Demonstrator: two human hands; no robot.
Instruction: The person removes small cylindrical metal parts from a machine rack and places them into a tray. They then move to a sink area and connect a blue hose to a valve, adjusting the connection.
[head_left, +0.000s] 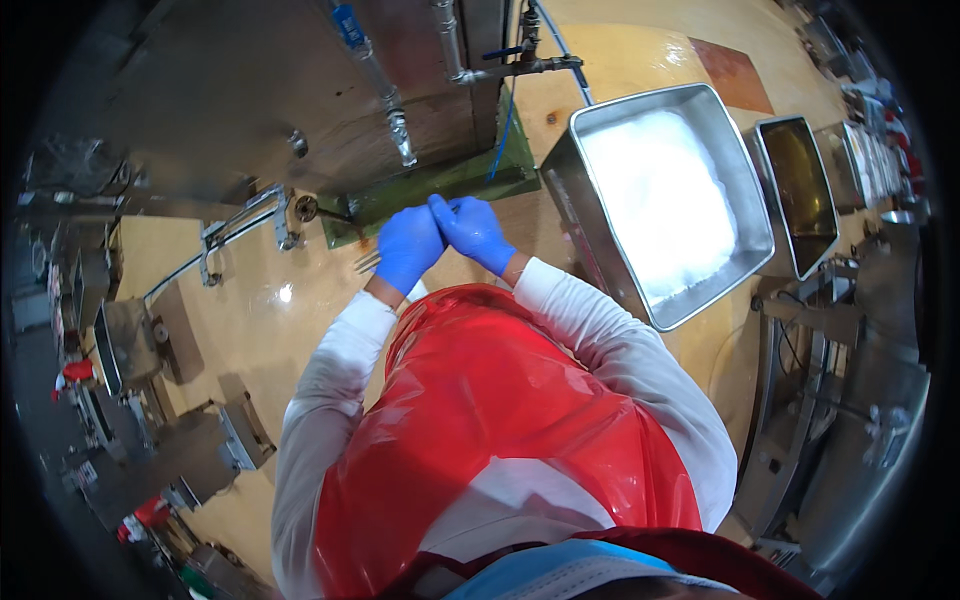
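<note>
My left hand and my right hand, both in blue gloves, meet in front of the red apron. Their fingers are curled and pressed together, and whatever lies between them is hidden. Thin metal prongs show beside my left hand; whether it holds them I cannot tell. To the right of my right hand stands a deep steel tub, filled with a bright white mass.
A large steel machine with pipes and a valve stands ahead. A bin of brownish liquid is beyond the tub. A wheeled metal frame lies left, conveyor-like equipment right. The yellowish floor looks wet.
</note>
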